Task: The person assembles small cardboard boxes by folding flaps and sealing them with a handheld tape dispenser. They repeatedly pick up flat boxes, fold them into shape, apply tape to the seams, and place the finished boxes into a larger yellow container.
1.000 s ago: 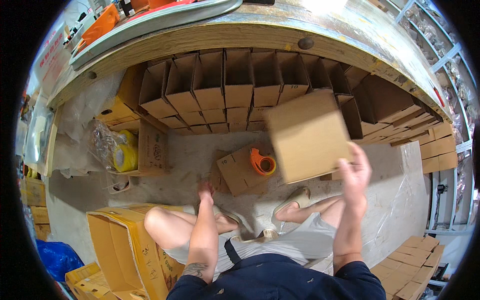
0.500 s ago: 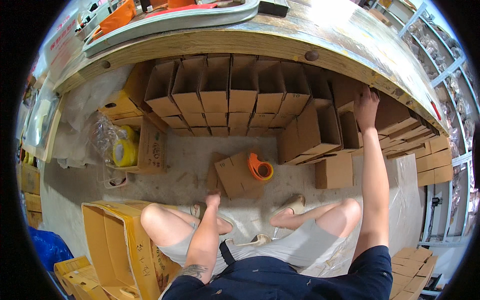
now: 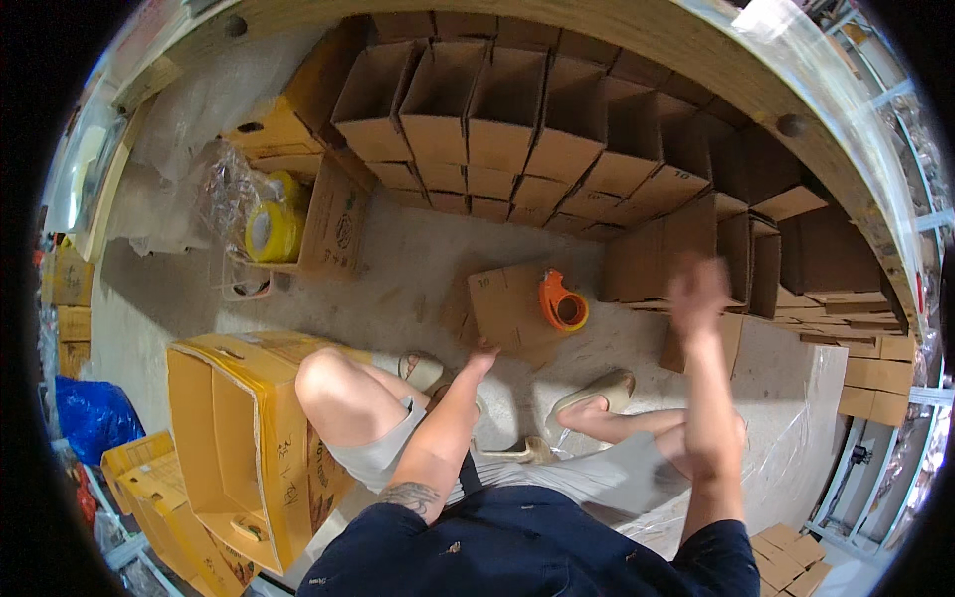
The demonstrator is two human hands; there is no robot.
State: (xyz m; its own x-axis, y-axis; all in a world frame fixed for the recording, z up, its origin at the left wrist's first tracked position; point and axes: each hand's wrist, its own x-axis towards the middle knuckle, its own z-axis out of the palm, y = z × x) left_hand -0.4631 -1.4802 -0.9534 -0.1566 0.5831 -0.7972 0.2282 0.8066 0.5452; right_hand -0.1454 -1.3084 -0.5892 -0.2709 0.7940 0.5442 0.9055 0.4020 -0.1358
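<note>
My left hand [image 3: 482,358] reaches down to the near edge of a folded brown carton [image 3: 507,306] on the floor, with its fingers closed at that edge. On the carton's right side lies an orange tape dispenser [image 3: 564,302] with a roll in it. My right hand [image 3: 699,291], smeared by motion, is in front of the open-topped cartons [image 3: 657,254] at the right; its fingers cannot be made out. Nothing shows clearly in it.
Rows of open brown cartons [image 3: 502,134] stand under the wooden bench edge [image 3: 607,30]. At left, a box [image 3: 333,224] holds yellow tape rolls [image 3: 271,231]. A large yellow carton [image 3: 261,438] stands beside my left knee. Metal shelving [image 3: 930,396] lines the right.
My right hand has come back from under the bench edge toward me. The view has shifted, showing more of the carton rows. My left hand stays at the folded carton.
</note>
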